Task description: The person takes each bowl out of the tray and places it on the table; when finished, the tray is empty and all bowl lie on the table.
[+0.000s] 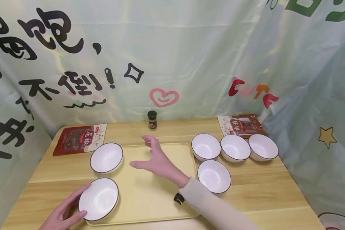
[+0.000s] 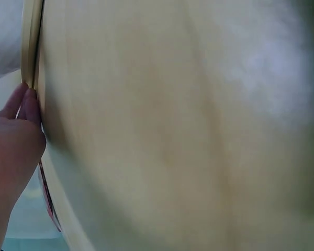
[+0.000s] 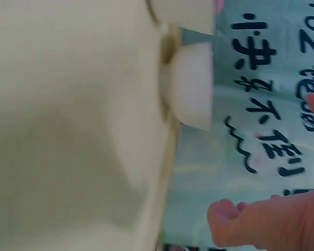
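Observation:
At the lower left of the head view, my left hand grips a white dark-rimmed bowl by its left side, thumb near and fingers far. That bowl stands over the left edge of a yellow tray. Behind it is a second white bowl, at the tray's far left corner. My right hand hovers over the tray with thumb and fingers spread, holding nothing. In the right wrist view this hand appears at the lower right, with a bowl further off. The left wrist view shows my left fingers at an edge.
Right of the tray stand several more white bowls, one of them nearer me. A red spice packet lies back left, another packet back right. A black-capped jar stands at the back. A printed curtain surrounds the table.

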### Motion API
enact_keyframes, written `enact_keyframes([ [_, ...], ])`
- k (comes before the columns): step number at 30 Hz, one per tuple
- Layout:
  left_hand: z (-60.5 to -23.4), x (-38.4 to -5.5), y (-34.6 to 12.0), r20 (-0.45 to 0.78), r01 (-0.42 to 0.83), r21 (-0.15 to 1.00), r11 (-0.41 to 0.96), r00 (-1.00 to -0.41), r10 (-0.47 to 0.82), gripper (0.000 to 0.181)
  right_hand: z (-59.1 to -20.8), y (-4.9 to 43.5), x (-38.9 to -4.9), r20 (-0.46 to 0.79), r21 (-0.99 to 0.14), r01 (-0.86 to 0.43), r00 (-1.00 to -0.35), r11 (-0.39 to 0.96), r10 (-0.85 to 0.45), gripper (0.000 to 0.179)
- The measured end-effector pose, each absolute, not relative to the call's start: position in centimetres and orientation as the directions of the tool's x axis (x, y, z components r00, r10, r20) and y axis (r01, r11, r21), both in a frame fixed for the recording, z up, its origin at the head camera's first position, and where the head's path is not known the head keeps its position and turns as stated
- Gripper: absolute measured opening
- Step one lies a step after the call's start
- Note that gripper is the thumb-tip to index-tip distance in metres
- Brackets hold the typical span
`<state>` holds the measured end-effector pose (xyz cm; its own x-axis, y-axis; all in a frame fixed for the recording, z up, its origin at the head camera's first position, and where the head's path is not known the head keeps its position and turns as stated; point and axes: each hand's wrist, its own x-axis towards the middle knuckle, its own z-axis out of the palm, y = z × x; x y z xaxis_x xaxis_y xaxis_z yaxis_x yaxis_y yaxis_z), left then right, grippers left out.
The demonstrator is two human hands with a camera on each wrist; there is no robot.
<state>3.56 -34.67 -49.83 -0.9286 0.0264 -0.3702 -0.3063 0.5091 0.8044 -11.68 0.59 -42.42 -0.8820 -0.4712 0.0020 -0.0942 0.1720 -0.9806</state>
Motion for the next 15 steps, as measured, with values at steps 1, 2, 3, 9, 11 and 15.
enact_keyframes([
  [1,-49.9,3.5,-34.7,-0.371,-0.309,0.807,0.504,-0.928,0.026,0.078,-42.7,0.0,-11.8,-0.008,-0.979,-0.093,-0.873,0.183,-0.487,0.104],
  [2,-49.9,3.5,-34.7,-0.369,-0.307,0.81,0.5,-0.929,0.027,0.078,-43.0,-0.5,-11.9,-0.016,-0.977,-0.093,-0.864,0.191,-0.502,0.106],
  [3,-49.9,3.5,-34.6,-0.365,-0.304,0.816,0.492,-0.931,0.029,0.078,-43.3,-1.0,-12.0,-0.024,-0.975,-0.093,-0.857,0.201,-0.515,0.107],
  [9,-50.0,3.5,-34.7,-0.343,-0.286,0.851,0.44,-0.938,0.054,0.076,-44.7,-3.7,-12.7,-0.069,-0.965,-0.086,-0.826,0.247,-0.559,0.115],
  [11,-50.0,3.5,-34.8,-0.334,-0.277,0.856,0.437,-0.941,0.058,0.075,-45.1,-4.6,-13.0,-0.07,-0.966,-0.085,-0.822,0.243,-0.565,0.116],
  [15,-50.2,3.4,-35.1,-0.301,-0.241,0.865,0.44,-0.951,0.071,0.073,-45.5,-6.3,-13.6,-0.065,-0.966,-0.091,-0.821,0.241,-0.568,0.117],
])
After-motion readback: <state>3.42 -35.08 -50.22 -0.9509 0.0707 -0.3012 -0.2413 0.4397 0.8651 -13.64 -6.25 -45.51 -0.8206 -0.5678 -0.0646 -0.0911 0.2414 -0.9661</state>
